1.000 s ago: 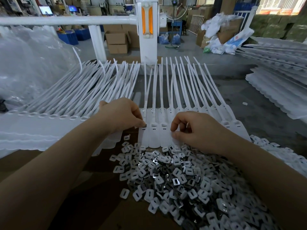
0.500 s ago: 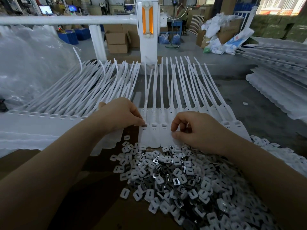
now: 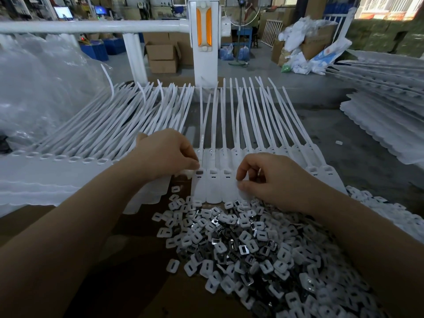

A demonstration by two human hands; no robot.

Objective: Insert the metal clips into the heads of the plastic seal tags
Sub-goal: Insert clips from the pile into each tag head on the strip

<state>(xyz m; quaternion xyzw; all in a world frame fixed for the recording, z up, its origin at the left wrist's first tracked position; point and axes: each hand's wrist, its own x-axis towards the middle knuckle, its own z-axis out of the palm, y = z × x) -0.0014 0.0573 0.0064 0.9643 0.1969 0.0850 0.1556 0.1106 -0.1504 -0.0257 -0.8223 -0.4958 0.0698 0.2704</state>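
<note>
A joined row of white plastic seal tags [image 3: 212,187] lies flat before me, heads near, long tails pointing away. My left hand [image 3: 168,152] pinches at the head of the leftmost tag in the row, where a dark clip [image 3: 199,172] sits in the slot. My right hand [image 3: 273,177] has curled fingers that pinch the row's head further right; a small metal piece glints between its fingers. A heap of white-and-metal clips [image 3: 247,244] spreads below both hands.
A stack of other tags [image 3: 96,138] fans out on the left over a white sheet. More tag stacks [image 3: 380,115] lie at the right. A clear plastic bag [image 3: 46,88] sits far left. A white rail and post [image 3: 204,42] stand behind.
Both hands stay almost still on the tag heads; my left fingertips have shifted slightly at the leftmost head.
</note>
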